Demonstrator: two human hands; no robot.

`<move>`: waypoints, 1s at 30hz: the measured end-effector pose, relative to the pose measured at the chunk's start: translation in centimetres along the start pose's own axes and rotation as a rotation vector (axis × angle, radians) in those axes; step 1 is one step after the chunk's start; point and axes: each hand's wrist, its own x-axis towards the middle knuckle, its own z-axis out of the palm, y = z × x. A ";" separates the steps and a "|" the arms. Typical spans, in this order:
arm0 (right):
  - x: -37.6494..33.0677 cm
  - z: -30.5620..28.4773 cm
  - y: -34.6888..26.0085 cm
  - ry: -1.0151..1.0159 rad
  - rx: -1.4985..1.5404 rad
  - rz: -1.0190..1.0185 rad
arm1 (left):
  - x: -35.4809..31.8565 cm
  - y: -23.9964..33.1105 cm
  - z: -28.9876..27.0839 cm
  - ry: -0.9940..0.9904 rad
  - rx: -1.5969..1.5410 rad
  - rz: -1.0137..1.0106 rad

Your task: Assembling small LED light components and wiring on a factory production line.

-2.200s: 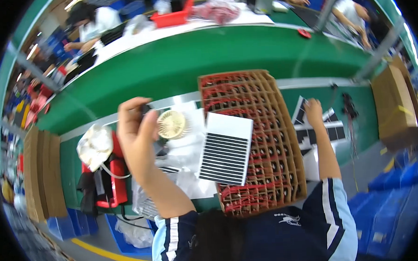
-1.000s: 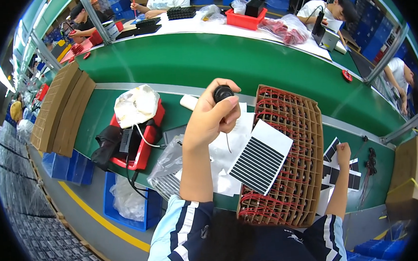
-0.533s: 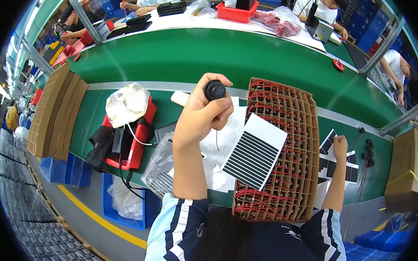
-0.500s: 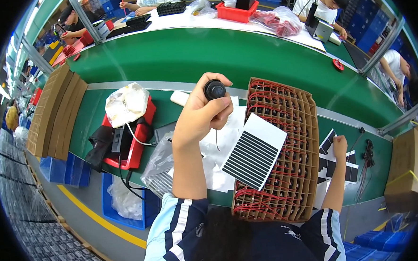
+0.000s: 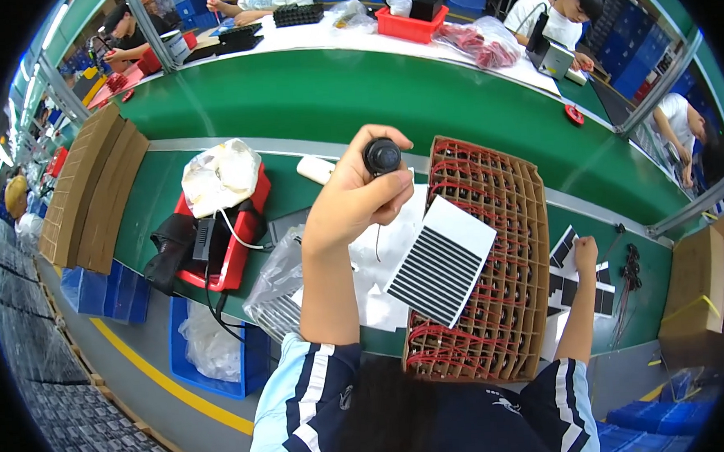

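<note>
My left hand (image 5: 358,189) is raised above the bench, its fingers wrapped round a black cylindrical part (image 5: 382,156) with a round end face. A thin dark wire hangs below that hand. Off to the right, my right hand (image 5: 586,253) is closed over black-and-white sheets (image 5: 563,285); whatever its fingers pinch is too small to make out. Between my arms stands a cardboard divider box (image 5: 533,217), its cells filled with small dark parts and red wires. A white sheet of black strips (image 5: 441,263) lies on the box's left part.
To the left sits a red bin (image 5: 237,261) with a white bag and a black device in it. Clear plastic bags (image 5: 278,271) lie beside it. Folded cardboard (image 5: 90,195) stands at far left; dark cables (image 5: 629,273) lie at right. Other people work across the green divider (image 5: 290,95).
My left hand has shifted slightly right with the black part, whose end face is turned a little more into view. My right hand stays at the sheets. The whole view has swung slightly.
</note>
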 end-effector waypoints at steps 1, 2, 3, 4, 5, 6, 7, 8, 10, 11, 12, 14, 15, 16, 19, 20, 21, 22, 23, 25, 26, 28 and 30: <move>0.1 -0.3 0.0 -0.006 0.001 0.000 | 0.0 0.1 0.1 -0.006 0.012 -0.001; 0.5 -0.5 1.8 0.015 0.023 -0.012 | 0.3 0.1 0.4 -0.027 0.020 -0.005; 1.2 -1.4 1.7 -0.107 0.058 0.041 | 0.4 0.3 0.5 -0.046 0.012 -0.011; 1.6 -1.7 0.4 -0.121 0.109 0.034 | 0.3 0.3 0.4 -0.030 0.019 -0.007; 1.7 -2.5 -2.7 -0.159 0.179 0.023 | 0.1 0.4 0.3 -0.030 0.013 -0.009; 1.4 -3.9 -6.6 -0.196 0.246 0.017 | 0.2 0.3 0.3 -0.027 0.036 -0.029; 0.9 -5.5 -10.6 -0.204 0.360 -0.008 | 0.3 0.3 0.4 -0.027 0.062 -0.046; 0.1 -6.6 -15.2 -0.225 0.485 -0.044 | -0.1 0.5 0.5 -0.034 0.075 -0.067; -2.1 -9.6 -23.9 -0.273 0.672 -0.202 | 0.0 0.2 0.6 -0.050 0.074 -0.081; -3.4 -10.4 -27.3 -0.310 0.784 -0.294 | 0.2 -0.1 0.6 -0.067 0.074 -0.095; -4.6 -11.3 -30.5 -0.344 0.899 -0.394 | 0.2 -0.2 0.6 -0.082 0.084 -0.099; -7.3 -12.7 -35.3 -0.559 1.042 -0.472 | 0.1 -0.4 0.6 -0.093 0.088 -0.114; -8.3 -13.0 -37.2 -0.598 1.083 -0.579 | -0.2 -0.3 0.9 -0.106 0.095 -0.123; -9.0 -12.9 -38.6 -0.592 1.125 -0.686 | -0.2 -0.3 1.3 -0.126 0.098 -0.135; -10.3 -12.2 -41.2 -0.577 1.145 -0.820 | -0.1 -0.5 1.9 -0.191 0.085 -0.146; -10.3 -12.2 -41.4 -0.575 1.144 -0.816 | 0.0 -0.6 2.4 -0.184 0.083 -0.125; -10.4 -12.2 -41.6 -0.600 1.151 -0.792 | 0.0 -0.6 2.5 -0.186 0.081 -0.127; -10.3 -12.0 -41.7 -0.629 1.157 -0.768 | 0.2 -0.7 2.3 -0.196 0.093 -0.131; -10.1 -11.7 -41.5 -0.628 1.145 -0.764 | 0.3 -0.9 2.2 -0.206 0.105 -0.135; -10.0 -11.5 -41.4 -0.647 1.166 -0.761 | 0.4 -1.1 2.0 -0.202 0.132 -0.137; -10.1 -11.5 -41.4 -0.664 1.189 -0.759 | 0.4 -1.0 2.0 -0.207 0.118 -0.135; -10.2 -11.7 -41.6 -0.695 1.215 -0.738 | 0.2 -0.8 2.1 -0.208 0.104 -0.133; -10.3 -11.9 -41.7 -0.724 1.246 -0.718 | 0.0 -0.5 2.3 -0.196 0.078 -0.139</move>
